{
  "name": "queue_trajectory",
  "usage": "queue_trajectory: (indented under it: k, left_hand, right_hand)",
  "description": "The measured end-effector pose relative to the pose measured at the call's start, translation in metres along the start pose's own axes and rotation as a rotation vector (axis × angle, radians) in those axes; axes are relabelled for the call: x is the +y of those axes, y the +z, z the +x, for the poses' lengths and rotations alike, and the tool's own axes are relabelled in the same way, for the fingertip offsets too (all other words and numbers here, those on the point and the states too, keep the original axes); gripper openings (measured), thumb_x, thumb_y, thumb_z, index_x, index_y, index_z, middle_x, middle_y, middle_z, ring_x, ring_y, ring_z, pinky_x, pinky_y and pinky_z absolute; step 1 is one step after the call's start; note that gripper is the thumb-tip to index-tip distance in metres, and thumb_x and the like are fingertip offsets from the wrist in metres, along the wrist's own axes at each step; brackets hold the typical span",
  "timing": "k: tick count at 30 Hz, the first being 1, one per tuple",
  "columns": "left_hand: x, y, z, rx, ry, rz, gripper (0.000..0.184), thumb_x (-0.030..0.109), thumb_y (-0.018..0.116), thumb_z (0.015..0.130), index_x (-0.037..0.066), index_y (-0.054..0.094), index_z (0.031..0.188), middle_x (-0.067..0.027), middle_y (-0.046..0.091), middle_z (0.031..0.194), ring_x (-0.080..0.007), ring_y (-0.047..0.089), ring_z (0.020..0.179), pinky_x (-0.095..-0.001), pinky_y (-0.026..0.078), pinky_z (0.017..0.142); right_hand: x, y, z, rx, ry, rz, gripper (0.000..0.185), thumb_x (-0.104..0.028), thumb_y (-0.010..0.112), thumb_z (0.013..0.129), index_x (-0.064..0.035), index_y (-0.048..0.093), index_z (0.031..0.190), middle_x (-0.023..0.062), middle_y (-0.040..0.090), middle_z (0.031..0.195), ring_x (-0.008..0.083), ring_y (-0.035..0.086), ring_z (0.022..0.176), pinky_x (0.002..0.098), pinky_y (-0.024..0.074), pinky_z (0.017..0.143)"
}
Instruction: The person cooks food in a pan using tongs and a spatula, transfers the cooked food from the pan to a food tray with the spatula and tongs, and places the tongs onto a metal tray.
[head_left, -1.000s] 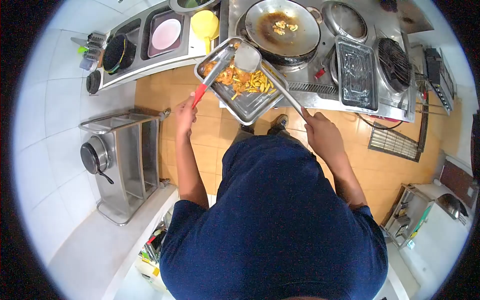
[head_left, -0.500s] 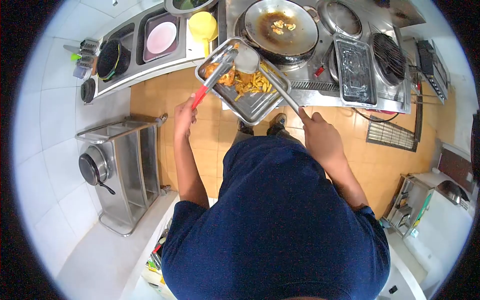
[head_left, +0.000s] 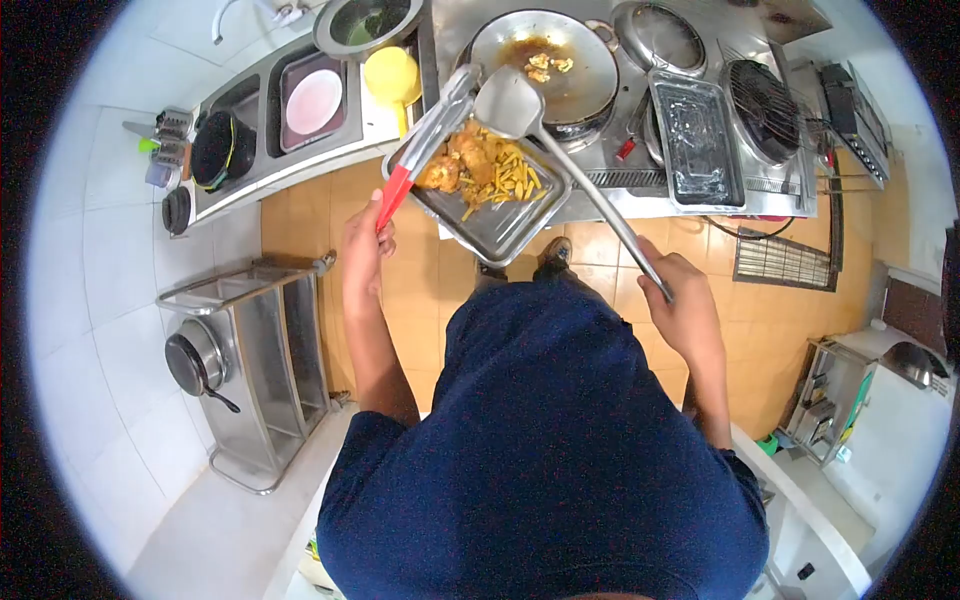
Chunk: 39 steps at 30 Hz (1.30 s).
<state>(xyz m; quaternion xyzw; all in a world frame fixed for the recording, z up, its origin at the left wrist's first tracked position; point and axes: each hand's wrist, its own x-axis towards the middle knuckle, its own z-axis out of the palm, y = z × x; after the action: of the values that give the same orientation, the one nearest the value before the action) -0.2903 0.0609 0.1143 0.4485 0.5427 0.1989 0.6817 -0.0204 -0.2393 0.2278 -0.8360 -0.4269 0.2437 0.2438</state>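
Observation:
My left hand (head_left: 368, 243) is closed around the red handle of metal tongs (head_left: 432, 128), which reach over the left side of a metal tray (head_left: 517, 232). In my right hand (head_left: 680, 300) is the long handle of a metal wok spatula (head_left: 508, 104), its blade raised above the tray's far edge. Browned chicken pieces (head_left: 460, 160) and yellow-brown strips (head_left: 513, 180) lie in the tray. Beyond it stands a wok (head_left: 590, 85) holding brown oil and a few small fried bits (head_left: 540, 67).
Right of the wok lies a second metal tray (head_left: 697, 140), with a round black grate (head_left: 762, 105) beside it. At the left are a sink with a pink plate (head_left: 314, 102), a yellow scoop (head_left: 391, 75) and a large basin (head_left: 368, 28). A steel rack (head_left: 255, 370) stands at lower left.
The spatula has lifted off the food toward the tray's far edge, and my right hand has moved right and down. The tongs have shifted slightly left and up.

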Motion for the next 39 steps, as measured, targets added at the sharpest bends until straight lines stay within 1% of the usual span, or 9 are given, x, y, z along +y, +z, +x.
queue_trajectory:
  k: [6,11,15,20,27,28,31,36,39]
  left_hand:
    - [0.02,0.087,0.021,-0.071,0.257,-0.019,0.043,0.047,0.051,0.102,0.009,0.059,0.085,0.005,0.039,0.059,-0.0066,0.033,0.048,-0.025,0.031,0.048]
    - [0.017,0.136,0.024,-0.13,0.156,-0.17,0.043,0.047,0.052,0.102,0.009,0.058,0.084,0.0043,0.043,0.061,-0.006,0.037,0.049,-0.0234,0.031,0.046]
    - [-0.016,0.161,0.022,-0.159,0.113,-0.067,0.044,0.049,0.052,0.101,0.009,0.057,0.082,0.0034,0.047,0.061,-0.0053,0.04,0.049,-0.0221,0.033,0.046]
    - [-0.057,0.171,0.007,-0.128,0.093,-0.105,0.042,0.047,0.053,0.101,0.008,0.058,0.087,0.0029,0.048,0.062,-0.0057,0.041,0.049,-0.0222,0.034,0.046]
    - [-0.084,0.153,-0.013,-0.172,0.021,-0.09,0.042,0.047,0.045,0.104,0.007,0.058,0.096,0.0023,0.049,0.066,-0.0076,0.043,0.054,-0.0231,0.036,0.052]
    - [-0.085,0.153,-0.015,-0.214,0.003,-0.102,0.041,0.046,0.044,0.105,0.008,0.057,0.098,0.0019,0.049,0.067,-0.0081,0.045,0.056,-0.0239,0.037,0.054]
    - [-0.086,0.162,-0.02,-0.274,0.06,-0.034,0.04,0.045,0.043,0.105,0.008,0.057,0.1,0.0016,0.05,0.068,-0.0087,0.046,0.057,-0.0248,0.038,0.054]
    - [-0.098,0.158,-0.016,-0.256,0.162,-0.061,0.038,0.04,0.043,0.106,0.005,0.056,0.104,0.0027,0.048,0.068,-0.0079,0.045,0.058,-0.0245,0.039,0.055]
    - [-0.106,0.125,-0.017,-0.103,0.273,0.072,0.036,0.038,0.044,0.106,0.004,0.056,0.105,0.0035,0.047,0.068,-0.0068,0.043,0.058,-0.0239,0.038,0.053]
  right_hand:
    - [0.054,-0.003,0.031,0.171,-0.002,-0.018,0.042,0.0,0.061,0.085,0.0096,0.057,0.125,0.0267,0.061,0.086,0.0415,0.063,0.078,0.0424,0.0512,0.07]
    - [0.144,0.052,0.082,0.261,-0.034,0.161,0.041,-0.003,0.06,0.086,0.0096,0.057,0.125,0.0334,0.064,0.101,0.0432,0.066,0.088,0.0406,0.0527,0.078]
    - [0.147,0.033,0.098,0.179,-0.005,0.004,0.049,-0.001,0.059,0.082,0.0071,0.056,0.13,0.0295,0.066,0.098,0.0417,0.066,0.089,0.0415,0.0524,0.081]
    - [0.164,0.032,0.138,0.096,0.009,-0.262,0.066,-0.002,0.055,0.082,-0.0163,0.046,0.146,0.0261,0.057,0.105,0.0449,0.063,0.09,0.0525,0.0525,0.078]
    - [0.145,0.052,0.151,0.018,0.048,-0.438,0.06,-0.005,0.051,0.085,-0.0149,0.046,0.145,0.0274,0.055,0.121,0.0439,0.066,0.087,0.0496,0.0563,0.074]
    - [0.145,0.055,0.145,0.032,0.08,-0.371,0.063,-0.001,0.057,0.081,-0.013,0.05,0.143,0.0239,0.061,0.107,0.0439,0.066,0.089,0.0488,0.0552,0.078]
    - [0.185,0.077,0.123,0.225,-0.248,-0.056,0.059,0.002,0.054,0.08,-0.007,0.054,0.138,0.0317,0.064,0.109,0.0412,0.068,0.084,0.0496,0.0552,0.07]
    - [0.159,0.051,0.087,-0.093,0.233,0.63,0.039,-0.018,0.061,0.097,-0.0012,0.056,0.132,-0.0001,0.051,0.065,0.0051,0.045,0.044,0.0247,0.0382,0.038]
    - [0.138,0.026,0.07,-0.154,0.237,0.589,0.037,-0.019,0.059,0.099,-0.0033,0.056,0.132,-0.0035,0.046,0.06,0.005,0.042,0.041,0.0241,0.0353,0.036]
